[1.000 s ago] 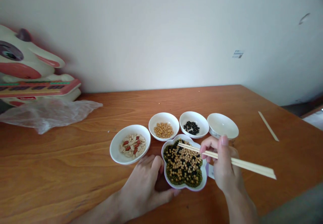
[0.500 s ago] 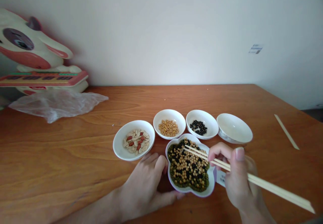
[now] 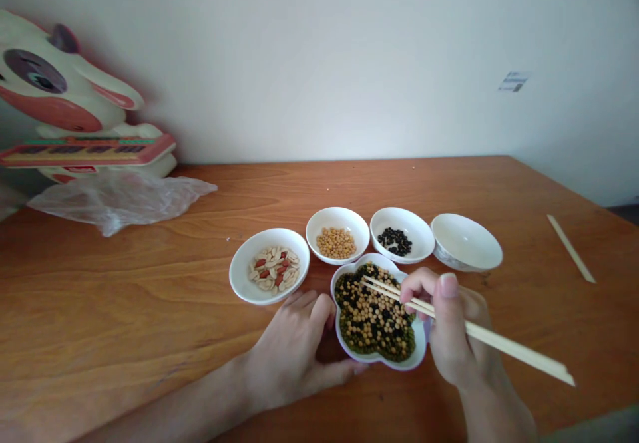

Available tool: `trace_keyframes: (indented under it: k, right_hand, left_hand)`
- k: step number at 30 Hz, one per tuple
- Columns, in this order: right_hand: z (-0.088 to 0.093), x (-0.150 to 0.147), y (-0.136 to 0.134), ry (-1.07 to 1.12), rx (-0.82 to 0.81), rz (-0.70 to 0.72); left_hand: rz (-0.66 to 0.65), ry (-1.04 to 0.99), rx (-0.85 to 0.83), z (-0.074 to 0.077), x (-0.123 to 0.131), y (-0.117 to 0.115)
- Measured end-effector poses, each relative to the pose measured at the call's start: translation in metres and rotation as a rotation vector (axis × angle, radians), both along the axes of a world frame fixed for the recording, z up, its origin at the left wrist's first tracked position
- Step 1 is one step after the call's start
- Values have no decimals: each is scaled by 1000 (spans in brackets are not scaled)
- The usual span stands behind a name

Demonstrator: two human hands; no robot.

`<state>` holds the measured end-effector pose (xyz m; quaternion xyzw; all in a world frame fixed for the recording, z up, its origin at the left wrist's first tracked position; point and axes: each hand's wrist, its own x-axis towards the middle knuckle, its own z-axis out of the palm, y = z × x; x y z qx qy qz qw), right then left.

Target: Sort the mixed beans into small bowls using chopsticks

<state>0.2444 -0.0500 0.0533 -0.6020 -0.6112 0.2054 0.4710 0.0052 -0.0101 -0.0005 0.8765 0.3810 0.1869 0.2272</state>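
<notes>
Brown wooden surface (image 3: pixel 124 296) with four white bowls (image 3: pixel 466 241), flower-shaped dish (image 3: pixel 421 342), pale stick (image 3: pixel 570 248), clear plastic (image 3: pixel 120 200) and toy keyboard (image 3: pixel 80 153).

Single view from the head

The table (image 3: pixel 124 296) is looked down on from above, with the wall (image 3: pixel 299 64) faced beyond. The left hand (image 3: pixel 292 353) and right hand (image 3: pixel 454 348) are seen close, from behind; the table is framed to its far edge.

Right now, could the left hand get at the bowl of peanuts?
Likely yes: the left hand is close beside the bowl of peanuts, with nothing visible between them, though it also flanks the flower-shaped dish.
</notes>
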Motion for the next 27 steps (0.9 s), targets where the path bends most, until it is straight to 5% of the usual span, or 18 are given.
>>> trace_keyframes:
  k: [7,17,27]
  right_hand:
    - [-6,4,2,-40,29,8]
    - [4,8,0,221,66,-188]
    - [-6,19,5,107,-42,-27]
  left_hand:
    - [-11,9,0,1,1,0]
    - [-16,12,56,-3,0,0]
    - [-3,18,49,-3,1,1]
